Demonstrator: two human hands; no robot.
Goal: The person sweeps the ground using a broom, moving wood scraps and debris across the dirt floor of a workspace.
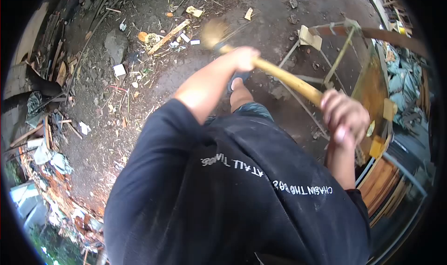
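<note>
A broom with a thick pale wooden handle (289, 80) crosses in front of me at a slant. Its light-brown bristle head (215, 32) is at the far left end, smeared by motion, over the dirt floor. My left hand (244, 58) is closed round the handle near the head. Farther back, my right hand (347, 117) grips the handle's upper end, its fingers wrapped round and slightly blurred. Below the left hand a foot in a dark slipper (236, 80) shows on the ground.
Wood scraps, such as a strip of wood (168, 37), and paper bits litter the dirt floor (95, 144). A stone (116, 45) lies left. At right stand a thin frame (298, 48), a brownish board (371, 81), stacked planks (379, 183) and bluish plastic sheeting (402, 79).
</note>
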